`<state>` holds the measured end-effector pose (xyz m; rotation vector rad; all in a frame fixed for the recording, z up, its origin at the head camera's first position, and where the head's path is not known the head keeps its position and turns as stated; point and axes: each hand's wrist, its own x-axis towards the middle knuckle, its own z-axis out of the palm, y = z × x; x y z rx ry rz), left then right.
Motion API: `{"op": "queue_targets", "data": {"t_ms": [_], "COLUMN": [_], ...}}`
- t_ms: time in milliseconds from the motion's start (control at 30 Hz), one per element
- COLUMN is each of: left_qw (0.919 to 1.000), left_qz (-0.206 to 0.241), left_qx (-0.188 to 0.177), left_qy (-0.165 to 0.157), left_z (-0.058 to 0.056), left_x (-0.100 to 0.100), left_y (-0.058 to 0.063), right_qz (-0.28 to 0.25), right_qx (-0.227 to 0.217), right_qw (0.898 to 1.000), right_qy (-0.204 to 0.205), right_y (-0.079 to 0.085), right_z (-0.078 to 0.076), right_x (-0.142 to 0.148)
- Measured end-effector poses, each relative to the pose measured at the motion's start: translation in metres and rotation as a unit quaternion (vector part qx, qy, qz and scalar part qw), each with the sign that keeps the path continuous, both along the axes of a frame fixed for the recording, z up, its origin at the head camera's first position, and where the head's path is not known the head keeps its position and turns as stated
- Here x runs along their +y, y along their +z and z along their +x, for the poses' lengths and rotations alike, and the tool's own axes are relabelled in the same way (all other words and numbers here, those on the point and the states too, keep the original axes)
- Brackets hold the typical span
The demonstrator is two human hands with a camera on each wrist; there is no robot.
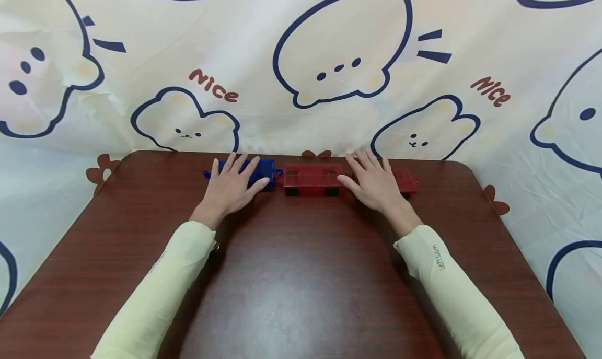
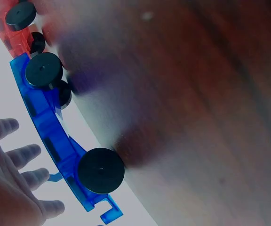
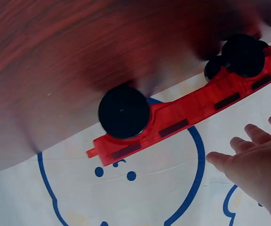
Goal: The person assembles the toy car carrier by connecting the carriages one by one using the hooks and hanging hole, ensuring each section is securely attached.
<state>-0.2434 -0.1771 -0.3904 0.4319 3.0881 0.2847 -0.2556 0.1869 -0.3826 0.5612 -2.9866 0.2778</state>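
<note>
Three toy train cars on black wheels stand in a row at the table's far edge in the head view. My left hand [image 1: 229,187], fingers straight and spread, is over the blue car [image 1: 266,169] at the left end. In the left wrist view the fingers [image 2: 23,155] lie alongside that car's flat top. My right hand [image 1: 375,185] spreads its fingers over the right-end red car [image 1: 405,180], hiding much of it. Its thumb overlaps the end of the middle red car [image 1: 312,177]. Small hooks show at the car ends, with blue meeting red between the left two.
The brown wooden table [image 1: 301,275] stretches from the cars toward me. Right behind its far edge hangs a white cloth [image 1: 263,124] with blue-outlined cartoon figures, and it continues along both sides.
</note>
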Motion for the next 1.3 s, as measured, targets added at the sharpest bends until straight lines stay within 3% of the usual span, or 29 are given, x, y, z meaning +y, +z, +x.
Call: {"op": "queue_targets", "data": {"t_ms": [433, 800, 1100, 1300], "left_qw": [0.9998, 0.9997, 0.9998, 0.9999], "left_qz": [-0.014, -0.022, -0.006, -0.005], "left_qx": [0.011, 0.004, 0.021, 0.008], "left_qy": [0.004, 0.001, 0.001, -0.005], "left_z": [0.0, -0.001, -0.004, -0.006], "left_x": [-0.003, -0.004, -0.005, -0.007], "left_y": [0.001, 0.0, 0.001, 0.001], "right_qz": [-0.02, -0.035, -0.023, -0.019], "right_qx": [0.04, 0.044, 0.05, 0.044], "right_qw": [0.999, 0.998, 0.997, 0.996], "right_qy": [0.022, 0.038, 0.058, 0.074], "right_y": [-0.003, -0.005, -0.009, -0.011], "right_z": [-0.001, 0.0, -0.005, -0.009], "right_x": [-0.024, -0.047, -0.062, -0.07]}}
